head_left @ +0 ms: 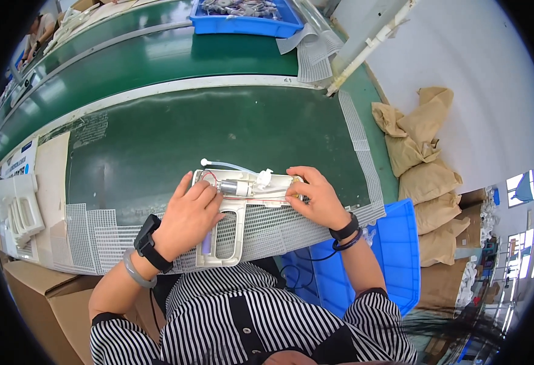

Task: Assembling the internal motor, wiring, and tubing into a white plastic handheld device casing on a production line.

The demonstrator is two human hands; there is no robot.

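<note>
White plastic is the stuff in hand: one open gun-shaped housing half point(230, 213) lies flat on the near edge of the green bench mat point(175, 137), its handle loop toward the person and its barrel running left to right. The left hand point(188, 219) rests fingers-down on the housing's left end, flat and pressing rather than gripping. The right hand point(315, 194) is curled over the right end with its fingertips pinched narrow at the red wires; what lies under them I cannot tell.

Judged from largest to smallest, the risks are these. The housing sits on loose white mesh sheets point(267, 228) that overhang the bench edge, so an uneven push could slide it toward the blue crate point(394, 243) below on the right. The small grey motor point(236, 188) is only seated in its cradle, and a tug on its leads could lift it out. The thin red wires point(261, 198) could be nicked or pulled off, and the clear tube point(227, 165) could kink.

Counted: two blue crates, the second one far point(248, 24); about five brown sacks point(422, 152) to the right; one housing, one motor, one tube.
</note>
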